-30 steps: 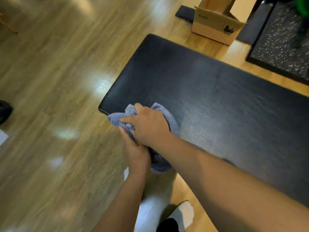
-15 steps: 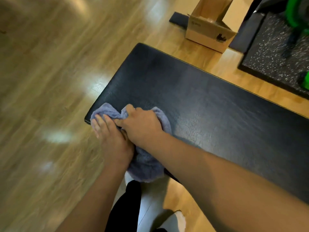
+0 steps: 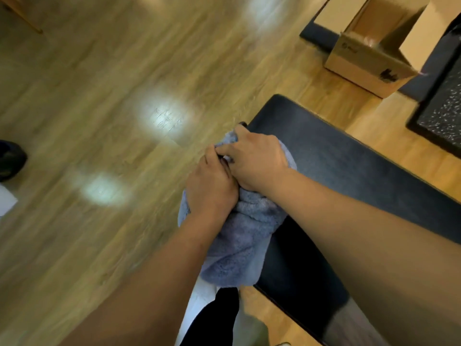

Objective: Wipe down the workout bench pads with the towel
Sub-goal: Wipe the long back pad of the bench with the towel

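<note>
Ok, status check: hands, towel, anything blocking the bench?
Left hand and right hand both gripping the towel. Towel bunched at the bench end edge. Pad ahead unobstructed; box on the floor beyond.

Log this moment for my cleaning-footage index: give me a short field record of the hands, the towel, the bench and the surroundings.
left hand: closed on the towel at the pad's end edge
right hand: gripping the same towel, touching the left hand
towel: blue-grey, bunched, draped over the end of the pad and hanging down
bench pad: black, bare beyond the towel
floor: wood-look, with light glare
cardboard box: open, on the floor beyond the bench
image: motion-blurred
</note>
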Motion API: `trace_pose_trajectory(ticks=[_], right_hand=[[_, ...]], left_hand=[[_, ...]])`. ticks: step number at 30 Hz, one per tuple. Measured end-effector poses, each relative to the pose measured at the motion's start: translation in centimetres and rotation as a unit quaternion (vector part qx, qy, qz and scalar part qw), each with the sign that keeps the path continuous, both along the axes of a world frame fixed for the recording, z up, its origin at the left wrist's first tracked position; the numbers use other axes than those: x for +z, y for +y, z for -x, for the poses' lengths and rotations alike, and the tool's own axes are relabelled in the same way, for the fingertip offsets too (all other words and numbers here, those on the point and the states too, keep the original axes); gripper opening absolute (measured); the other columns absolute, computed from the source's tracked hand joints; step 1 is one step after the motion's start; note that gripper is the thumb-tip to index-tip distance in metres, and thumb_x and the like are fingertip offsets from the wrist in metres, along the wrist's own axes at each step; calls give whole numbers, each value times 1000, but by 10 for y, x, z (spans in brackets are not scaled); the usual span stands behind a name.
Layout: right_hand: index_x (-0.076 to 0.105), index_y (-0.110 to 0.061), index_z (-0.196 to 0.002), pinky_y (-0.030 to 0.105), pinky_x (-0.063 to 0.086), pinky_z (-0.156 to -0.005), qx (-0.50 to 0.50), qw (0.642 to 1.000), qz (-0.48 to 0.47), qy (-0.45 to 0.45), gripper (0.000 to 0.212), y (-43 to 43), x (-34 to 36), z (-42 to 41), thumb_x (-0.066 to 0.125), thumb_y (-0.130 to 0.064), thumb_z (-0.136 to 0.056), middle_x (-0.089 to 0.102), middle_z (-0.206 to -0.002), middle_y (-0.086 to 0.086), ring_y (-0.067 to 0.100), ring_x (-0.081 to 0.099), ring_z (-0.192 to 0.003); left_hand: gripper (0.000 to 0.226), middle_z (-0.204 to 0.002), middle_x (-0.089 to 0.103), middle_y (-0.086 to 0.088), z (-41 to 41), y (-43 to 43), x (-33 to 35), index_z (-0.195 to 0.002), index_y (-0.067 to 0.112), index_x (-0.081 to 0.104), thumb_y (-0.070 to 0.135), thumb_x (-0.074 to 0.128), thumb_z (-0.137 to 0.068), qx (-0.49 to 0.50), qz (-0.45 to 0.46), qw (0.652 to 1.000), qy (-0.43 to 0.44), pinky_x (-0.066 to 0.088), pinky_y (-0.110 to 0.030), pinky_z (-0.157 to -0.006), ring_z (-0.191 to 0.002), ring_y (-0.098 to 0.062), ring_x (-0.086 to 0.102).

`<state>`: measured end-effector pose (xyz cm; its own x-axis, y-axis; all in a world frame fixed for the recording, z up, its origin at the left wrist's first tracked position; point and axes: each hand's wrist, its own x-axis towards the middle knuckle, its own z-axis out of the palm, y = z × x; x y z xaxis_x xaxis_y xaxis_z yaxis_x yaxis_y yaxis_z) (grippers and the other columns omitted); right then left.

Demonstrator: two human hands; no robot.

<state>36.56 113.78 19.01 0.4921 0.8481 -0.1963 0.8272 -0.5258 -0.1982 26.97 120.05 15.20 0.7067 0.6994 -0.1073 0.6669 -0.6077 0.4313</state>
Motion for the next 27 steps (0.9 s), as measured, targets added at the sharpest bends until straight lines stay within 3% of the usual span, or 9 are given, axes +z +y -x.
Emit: trace_pose_trajectory(ticks=[4, 8, 12, 14, 17, 20, 23, 27], right_hand=[[62, -40, -112, 33, 33, -60, -79, 997, 6, 5, 27, 11, 1, -39, 39, -38, -97, 50, -114, 4, 26, 58, -79], [61, -30, -110, 34, 34, -66, -183, 983, 5, -1, 26, 7, 3, -84, 39, -36, -97, 51, -114, 7, 28, 58, -91], [60, -21, -95, 33, 38, -69, -349, 932, 3, 93, 26, -32, 0, -125, 44, -41, -89, 56, -100, 7, 28, 54, -86], [56, -19, -90, 32, 39, -71, -402, 904, 10, 146, 26, -57, -2, -134, 44, -43, -89, 55, -96, 6, 27, 50, -85], [54, -18, -91, 31, 37, -71, -419, 892, 15, 169, 29, -93, -1, -133, 43, -45, -91, 50, -93, 6, 27, 48, -84], [55, -19, -91, 31, 38, -71, -422, 891, 20, 167, 28, -128, 4, -125, 41, -43, -93, 52, -91, 4, 26, 48, -84], [58, -21, -88, 31, 37, -72, -421, 895, 2, 147, 29, -162, 6, -114, 40, -43, -93, 56, -95, 5, 27, 48, -85], [63, -18, -104, 30, 36, -73, -427, 894, -36, 128, 33, -206, 8, -101, 40, -40, -95, 62, -112, 10, 30, 55, -98]], left_hand=[[32, -99, 64, -8, -48, 15, 7, -125, 12, 41, 32, 37, -100, -53, 41, 998, -22, 28, -32, -56, -78, -28, 57], [29, -116, 53, -12, -106, 19, 9, -120, 7, 45, 29, 40, -101, -82, 50, 991, -98, 35, -36, -66, -92, -31, 56], [31, -118, 57, -12, -159, 6, 10, -118, 8, 53, 30, 51, -96, -193, 40, 976, -88, 44, -40, -83, -103, -30, 55], [31, -106, 65, -13, -177, -5, 8, -107, 11, 61, 37, 46, -97, -275, -25, 960, -36, 42, -38, -77, -101, -32, 58], [38, -98, 67, -18, -187, -35, 13, -96, 10, 64, 37, 38, -100, -367, -102, 924, 25, 30, -34, -67, -95, -38, 58], [40, -94, 66, -18, -184, -67, 16, -93, 11, 64, 38, 35, -102, -409, -118, 904, 41, 32, -36, -66, -90, -38, 57], [40, -94, 67, -18, -180, -97, 15, -95, 11, 64, 36, 34, -102, -428, -116, 895, 42, 36, -37, -71, -90, -37, 57], [40, -93, 67, -18, -174, -140, 17, -94, 10, 64, 35, 34, -102, -436, -112, 892, 33, 30, -33, -66, -89, -36, 57]])
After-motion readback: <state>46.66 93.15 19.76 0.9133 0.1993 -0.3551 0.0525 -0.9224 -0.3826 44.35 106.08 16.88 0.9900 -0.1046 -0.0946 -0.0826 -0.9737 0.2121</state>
